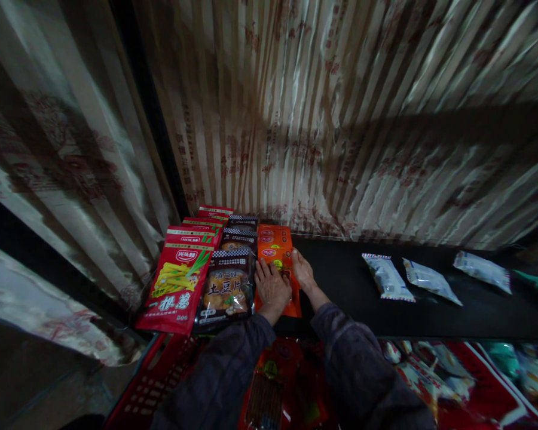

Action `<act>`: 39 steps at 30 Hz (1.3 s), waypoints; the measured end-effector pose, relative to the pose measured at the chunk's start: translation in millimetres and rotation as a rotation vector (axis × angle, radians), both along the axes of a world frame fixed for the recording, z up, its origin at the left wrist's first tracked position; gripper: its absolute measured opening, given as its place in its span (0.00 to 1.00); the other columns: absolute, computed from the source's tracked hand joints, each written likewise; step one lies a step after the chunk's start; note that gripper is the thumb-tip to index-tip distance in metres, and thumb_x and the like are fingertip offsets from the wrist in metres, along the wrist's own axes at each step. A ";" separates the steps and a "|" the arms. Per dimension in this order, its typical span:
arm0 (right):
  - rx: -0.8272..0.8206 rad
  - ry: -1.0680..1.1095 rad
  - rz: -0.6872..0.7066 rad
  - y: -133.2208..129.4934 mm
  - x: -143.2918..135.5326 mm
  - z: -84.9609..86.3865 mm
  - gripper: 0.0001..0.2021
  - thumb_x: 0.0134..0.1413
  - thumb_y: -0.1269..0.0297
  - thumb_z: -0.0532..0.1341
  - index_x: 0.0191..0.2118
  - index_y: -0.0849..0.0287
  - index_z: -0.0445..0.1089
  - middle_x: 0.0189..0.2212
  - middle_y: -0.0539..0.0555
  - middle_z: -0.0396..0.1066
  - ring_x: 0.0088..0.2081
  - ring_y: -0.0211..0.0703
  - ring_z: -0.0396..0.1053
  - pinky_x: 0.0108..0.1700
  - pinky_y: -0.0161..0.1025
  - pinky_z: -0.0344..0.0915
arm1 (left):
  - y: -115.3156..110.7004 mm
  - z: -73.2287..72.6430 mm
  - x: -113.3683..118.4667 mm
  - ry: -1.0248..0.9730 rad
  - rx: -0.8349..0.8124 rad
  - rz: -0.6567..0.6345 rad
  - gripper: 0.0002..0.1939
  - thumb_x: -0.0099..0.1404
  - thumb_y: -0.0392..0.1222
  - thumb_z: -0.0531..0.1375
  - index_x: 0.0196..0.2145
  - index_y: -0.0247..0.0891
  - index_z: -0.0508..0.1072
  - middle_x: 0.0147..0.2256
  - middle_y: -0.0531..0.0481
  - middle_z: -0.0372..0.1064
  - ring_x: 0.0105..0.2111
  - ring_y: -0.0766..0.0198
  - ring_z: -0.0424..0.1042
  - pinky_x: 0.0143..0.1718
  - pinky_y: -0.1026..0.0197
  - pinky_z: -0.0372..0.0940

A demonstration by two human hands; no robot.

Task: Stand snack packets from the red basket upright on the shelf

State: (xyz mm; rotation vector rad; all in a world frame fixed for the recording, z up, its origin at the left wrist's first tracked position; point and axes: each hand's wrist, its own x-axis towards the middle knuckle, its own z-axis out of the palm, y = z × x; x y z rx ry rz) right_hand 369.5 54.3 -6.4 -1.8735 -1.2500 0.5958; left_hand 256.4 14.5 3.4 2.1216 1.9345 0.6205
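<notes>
A row of overlapping orange snack packets [291,303] lies on the black shelf. My left hand [273,288] rests flat on the front one, fingers stretched out. Against the right edge of the same packets is my right hand [303,273], its fingers extended and partly hidden from view. Just left of them are black bags of potato slices [226,289], stacked one behind another. Red snack bags [179,286] with green and yellow pictures overlap in a row at the far left.
Three small white packets [388,278] lie spaced out on the black shelf [341,310] to the right. Below the front edge, a red basket [150,382] holds more orange packets [266,388]. Assorted packages fill another red container at lower right. Pleated printed sheeting [296,119] hangs behind.
</notes>
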 end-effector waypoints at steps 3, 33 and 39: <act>-0.029 0.005 -0.020 -1.0 -1.2 3.0 0.31 0.67 0.46 0.38 0.56 0.56 0.71 0.54 0.57 0.73 0.57 0.49 0.69 0.60 0.42 0.60 | 1.1 -0.3 0.7 0.002 0.002 0.000 0.30 0.65 0.42 0.54 0.61 0.23 0.64 0.66 0.28 0.51 0.68 0.41 0.48 0.65 0.44 0.50; 0.089 0.033 0.007 0.4 0.1 -10.5 0.34 0.66 0.43 0.39 0.57 0.62 0.69 0.58 0.62 0.69 0.61 0.50 0.64 0.65 0.45 0.54 | 2.2 -9.9 1.4 0.040 0.060 -0.070 0.31 0.66 0.41 0.52 0.64 0.22 0.61 0.67 0.27 0.49 0.68 0.43 0.47 0.67 0.44 0.46; 0.108 0.045 -0.002 -6.3 2.4 -10.3 0.33 0.66 0.43 0.41 0.59 0.61 0.67 0.59 0.61 0.68 0.61 0.49 0.64 0.65 0.45 0.55 | 2.2 -6.4 1.6 0.052 0.070 -0.070 0.30 0.67 0.41 0.51 0.63 0.21 0.62 0.66 0.27 0.50 0.68 0.43 0.47 0.67 0.44 0.45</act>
